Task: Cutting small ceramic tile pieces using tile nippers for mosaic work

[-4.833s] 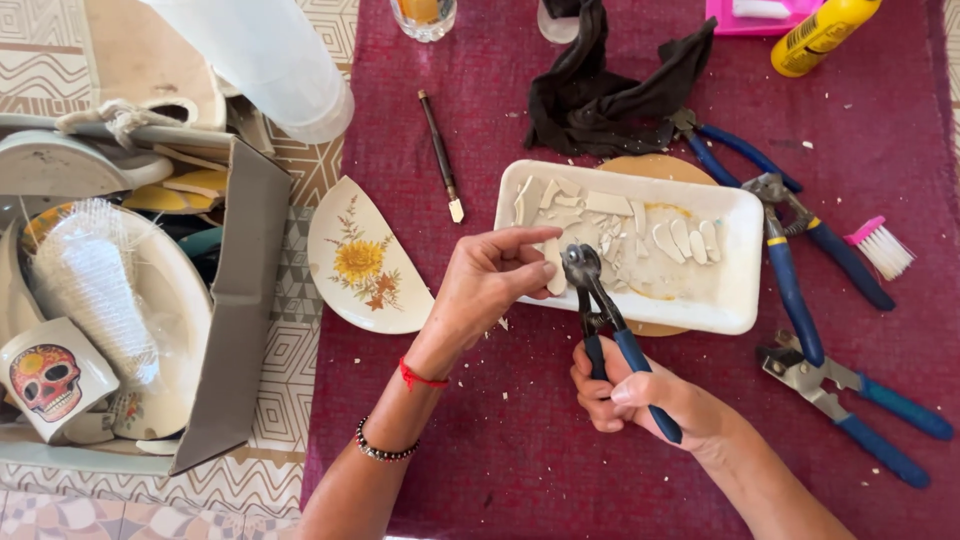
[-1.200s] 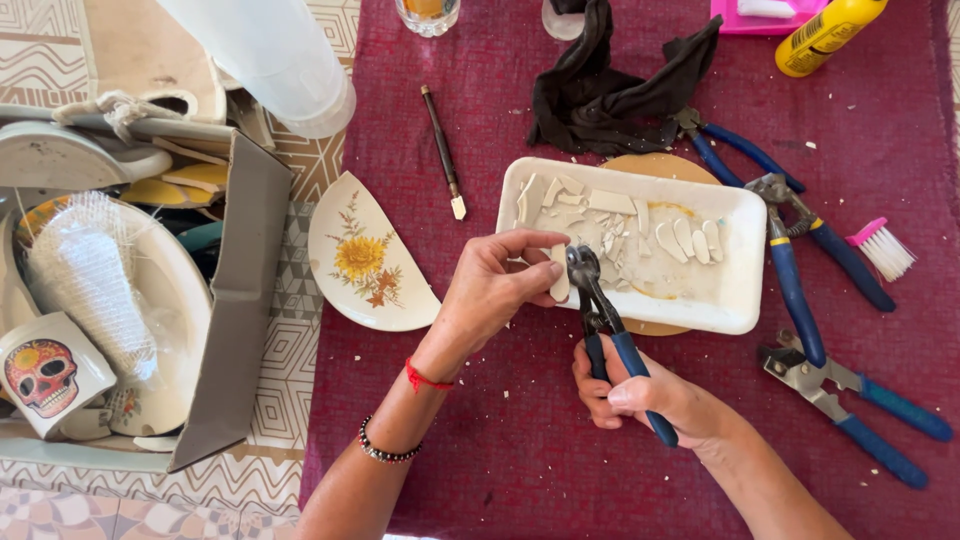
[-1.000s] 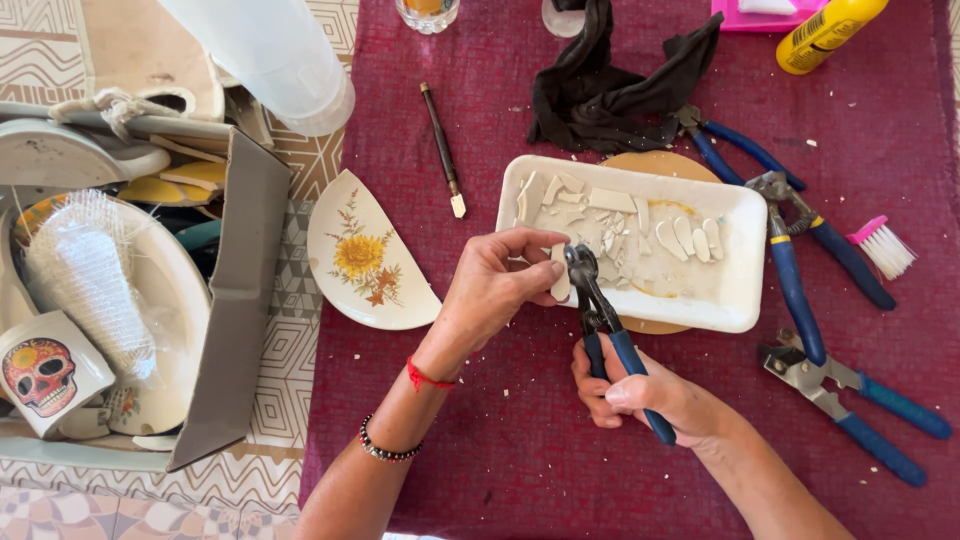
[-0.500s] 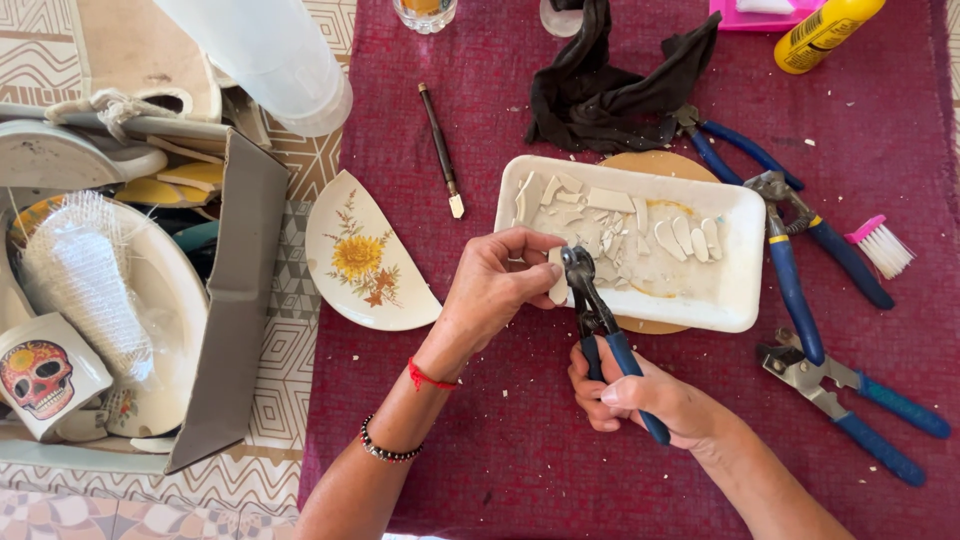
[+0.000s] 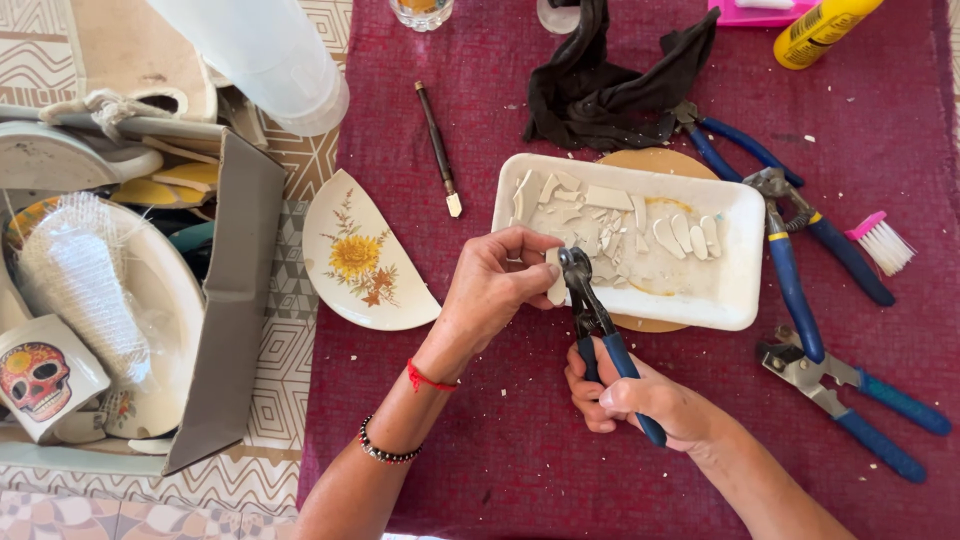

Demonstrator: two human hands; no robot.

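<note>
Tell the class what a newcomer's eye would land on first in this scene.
At the centre, the left hand pinches a small white shard in the jaws of blue-handled nippers gripped by the right hand, beside a white tray of cut pieces. To the left lies a broken plate piece with a yellow flower.

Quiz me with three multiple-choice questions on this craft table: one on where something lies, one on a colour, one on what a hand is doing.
1. The broken flowered plate piece lies where?
A. Left of the white tray
B. Inside the tray
C. Under the black cloth

2. The cloth covering the table is:
A. Green
B. Dark red
C. Yellow

3. The right hand is:
A. Empty
B. Gripping blue-handled nippers
C. Holding the brush

Answers: 1 A, it sits beside the tray's left end. 2 B, maroon shows all around. 3 B, fingers wrap the handles while the left hand holds a small white piece at the jaws.
</note>
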